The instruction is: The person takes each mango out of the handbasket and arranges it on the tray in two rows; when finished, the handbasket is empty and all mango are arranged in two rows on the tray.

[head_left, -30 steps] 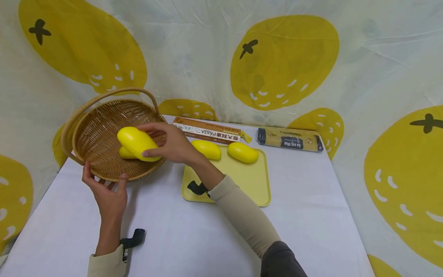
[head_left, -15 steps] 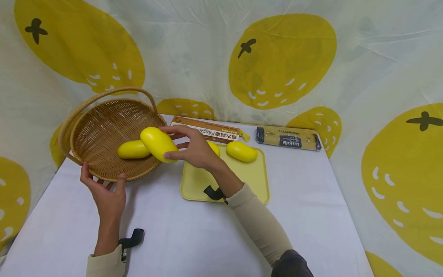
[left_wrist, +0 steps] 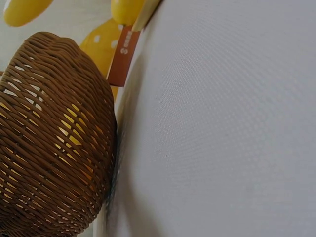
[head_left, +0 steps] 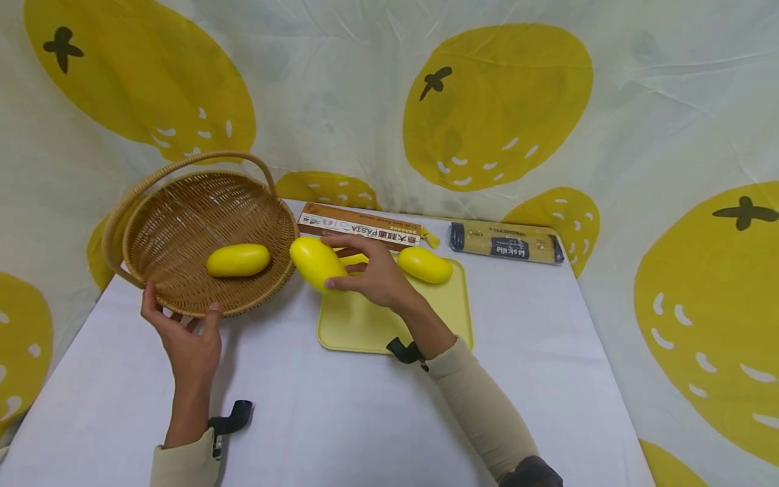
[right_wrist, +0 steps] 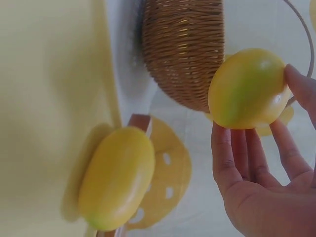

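My left hand (head_left: 189, 345) grips the near rim of a wicker basket (head_left: 176, 216), which tilts so that its inside faces me. One yellow mango (head_left: 239, 260) lies in it. Just right of the basket, my right hand (head_left: 383, 277) holds a second mango (head_left: 315, 264) between thumb and fingers, above the tray's left corner. The right wrist view shows that held mango (right_wrist: 249, 89) tinged green. On the pale yellow tray (head_left: 359, 328) rests another mango (head_left: 425, 265); one more beside it is mostly hidden behind my right hand. The left wrist view shows the basket's woven outside (left_wrist: 54, 138).
Behind the tray lies a brown and white pasta box (head_left: 359, 223). A spaghetti packet (head_left: 505, 242) sits to its right, near the far table edge. A fruit-patterned cloth (head_left: 341, 88) hangs behind the white-covered table (head_left: 316, 419).
My right hand has carried its mango out from over the basket, rightward to the tray's left side. The mango in the basket now shows fully. My left hand and the basket have hardly moved.
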{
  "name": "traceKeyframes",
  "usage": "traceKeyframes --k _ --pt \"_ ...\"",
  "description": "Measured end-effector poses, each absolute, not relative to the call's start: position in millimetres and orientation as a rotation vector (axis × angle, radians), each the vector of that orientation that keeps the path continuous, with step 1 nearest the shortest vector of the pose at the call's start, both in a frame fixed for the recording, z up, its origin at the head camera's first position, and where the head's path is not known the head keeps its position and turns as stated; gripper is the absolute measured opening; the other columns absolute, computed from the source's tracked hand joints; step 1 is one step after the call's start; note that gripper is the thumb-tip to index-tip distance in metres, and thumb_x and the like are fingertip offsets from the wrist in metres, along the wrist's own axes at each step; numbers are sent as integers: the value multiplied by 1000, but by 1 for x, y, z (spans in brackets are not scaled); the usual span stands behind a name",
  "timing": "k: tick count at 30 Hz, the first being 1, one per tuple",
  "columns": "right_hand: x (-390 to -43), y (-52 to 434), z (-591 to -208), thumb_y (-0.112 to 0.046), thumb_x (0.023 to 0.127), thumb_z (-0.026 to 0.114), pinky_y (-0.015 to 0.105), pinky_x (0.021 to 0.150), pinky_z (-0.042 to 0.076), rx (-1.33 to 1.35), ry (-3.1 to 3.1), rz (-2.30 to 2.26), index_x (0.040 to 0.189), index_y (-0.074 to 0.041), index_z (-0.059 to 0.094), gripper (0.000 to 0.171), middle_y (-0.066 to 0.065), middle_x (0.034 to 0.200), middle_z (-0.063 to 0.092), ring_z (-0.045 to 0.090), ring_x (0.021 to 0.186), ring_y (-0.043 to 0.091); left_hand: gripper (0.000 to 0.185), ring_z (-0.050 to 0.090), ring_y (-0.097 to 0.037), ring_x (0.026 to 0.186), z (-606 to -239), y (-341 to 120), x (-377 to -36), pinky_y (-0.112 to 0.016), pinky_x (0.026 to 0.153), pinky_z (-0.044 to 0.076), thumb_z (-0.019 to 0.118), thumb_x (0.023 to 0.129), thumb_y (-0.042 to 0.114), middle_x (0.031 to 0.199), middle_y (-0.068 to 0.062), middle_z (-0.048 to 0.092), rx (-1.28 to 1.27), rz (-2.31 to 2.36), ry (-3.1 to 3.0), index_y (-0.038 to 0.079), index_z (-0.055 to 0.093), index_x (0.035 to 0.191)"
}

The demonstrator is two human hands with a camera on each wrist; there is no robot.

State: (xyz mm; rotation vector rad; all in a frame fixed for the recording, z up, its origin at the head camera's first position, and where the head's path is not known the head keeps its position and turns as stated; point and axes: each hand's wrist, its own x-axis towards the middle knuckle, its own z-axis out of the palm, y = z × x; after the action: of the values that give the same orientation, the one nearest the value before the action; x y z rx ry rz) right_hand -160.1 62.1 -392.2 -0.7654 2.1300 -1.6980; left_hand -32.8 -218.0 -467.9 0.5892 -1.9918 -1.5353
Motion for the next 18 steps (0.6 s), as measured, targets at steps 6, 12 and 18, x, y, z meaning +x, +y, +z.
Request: traceKeyframes --k 6,12,18 --pt "-163 78 -411 -16 76 87 43 97 52 -724 2166 -1669 133 -23 63 62 -7 138 59 59 119 23 91 37 -34 141 -474 -222 -34 -51 112 40 64 91 7 160 -1 17 593 -1529 -1997 33 6 155" --pt "-161 94 -423 -21 76 87 44 99 52 -631 2204 -1606 130 -29 65 59 -10 134 60 58 119 23 92 40 -34 139 -477 -224 -35 -48 108 44 65 90 6 160 -2 17 563 -1521 -1993 31 6 156" --pt "-159 107 -434 -20 76 87 48 99 51 -574 2263 -1538 129 -30 65 59 -11 134 59 57 120 23 93 41 -34 137 -479 -224 -36 -48 105 46 65 90 4 159 -3 17 544 -1524 -1979 31 6 156"
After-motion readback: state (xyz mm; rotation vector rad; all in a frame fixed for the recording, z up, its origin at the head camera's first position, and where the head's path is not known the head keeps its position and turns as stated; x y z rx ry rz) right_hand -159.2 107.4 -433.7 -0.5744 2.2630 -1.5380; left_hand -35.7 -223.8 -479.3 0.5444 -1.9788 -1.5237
